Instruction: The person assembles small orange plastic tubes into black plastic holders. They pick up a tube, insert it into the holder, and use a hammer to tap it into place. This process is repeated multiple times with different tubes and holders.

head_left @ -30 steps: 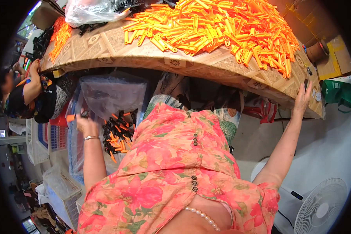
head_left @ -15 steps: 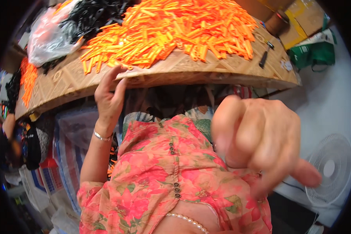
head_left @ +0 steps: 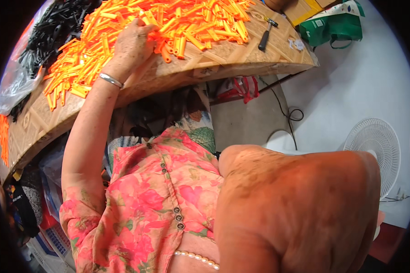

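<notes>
My left hand (head_left: 133,47), with a silver bangle at the wrist, reaches onto the heap of orange plastic pieces (head_left: 200,20) on the table. Its fingers are bent and closed on pieces at the heap's near side; the fingertips are partly hidden. The pieces are small, long and narrow, some with a hole at one end. Very close to the camera, the back of my right hand (head_left: 300,195) fills the lower right. Its fingers are out of sight, so whether it holds anything cannot be seen.
A pile of black plastic pieces (head_left: 54,34) and a clear plastic bag (head_left: 16,86) lie at the table's left. A black-handled hammer (head_left: 265,38) rests near the right end. Beyond are a green bag (head_left: 335,28), a white fan (head_left: 373,145) and a floor cable (head_left: 289,113).
My left hand has moved from the table's front edge onto the orange heap, and its fingers have closed. My right hand has come nearer the camera, hiding its fingers. The view has shifted right.
</notes>
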`<state>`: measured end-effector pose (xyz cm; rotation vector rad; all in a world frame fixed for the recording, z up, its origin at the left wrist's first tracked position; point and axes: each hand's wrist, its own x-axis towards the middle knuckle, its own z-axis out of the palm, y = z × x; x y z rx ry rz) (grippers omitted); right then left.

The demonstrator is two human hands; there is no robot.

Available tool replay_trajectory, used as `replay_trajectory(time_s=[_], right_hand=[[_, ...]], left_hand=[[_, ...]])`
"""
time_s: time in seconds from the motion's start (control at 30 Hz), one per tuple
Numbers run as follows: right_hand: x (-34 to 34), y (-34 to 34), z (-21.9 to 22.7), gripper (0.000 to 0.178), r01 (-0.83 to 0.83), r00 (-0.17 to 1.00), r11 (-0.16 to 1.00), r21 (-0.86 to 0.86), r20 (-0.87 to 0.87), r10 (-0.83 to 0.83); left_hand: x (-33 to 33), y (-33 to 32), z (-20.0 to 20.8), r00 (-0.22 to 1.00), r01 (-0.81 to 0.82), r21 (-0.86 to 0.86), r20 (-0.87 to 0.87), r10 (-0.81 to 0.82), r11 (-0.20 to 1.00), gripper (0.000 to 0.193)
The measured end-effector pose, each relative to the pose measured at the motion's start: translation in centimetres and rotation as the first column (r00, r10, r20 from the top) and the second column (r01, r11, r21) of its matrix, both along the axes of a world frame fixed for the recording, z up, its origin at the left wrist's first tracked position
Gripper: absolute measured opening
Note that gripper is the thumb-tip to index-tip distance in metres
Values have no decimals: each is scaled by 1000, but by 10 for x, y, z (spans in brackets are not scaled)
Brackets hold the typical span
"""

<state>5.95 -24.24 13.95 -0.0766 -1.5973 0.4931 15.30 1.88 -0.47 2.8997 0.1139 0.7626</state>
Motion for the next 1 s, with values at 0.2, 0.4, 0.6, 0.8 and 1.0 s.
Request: replay_trajectory(time_s=[0.2,0.4,0.6,0.8,1.0], right_hand=[[5,-18,-6,26,43,999,999,7,-14,-43],[7,-14,-9,19,67,998,998,13,2,-67],[8,-5,-6,15,74,997,997,0,-10,-74],[19,5,-12,14,167,986,984,-56,10,-167],[60,50,-46,18,968,249,213,-136,364,-898]], left_hand=[[0,1,-9,1000,13,-18,19,-13,1000,29],[-2,5,-17,990,76,-105,130,-63,991,27],[-5,3,-11,984,95,-155,165,-69,983,33],[-8,2,-17,968,122,-388,249,-23,913,33],[-16,1,-3,915,287,-384,382,-131,878,44]])
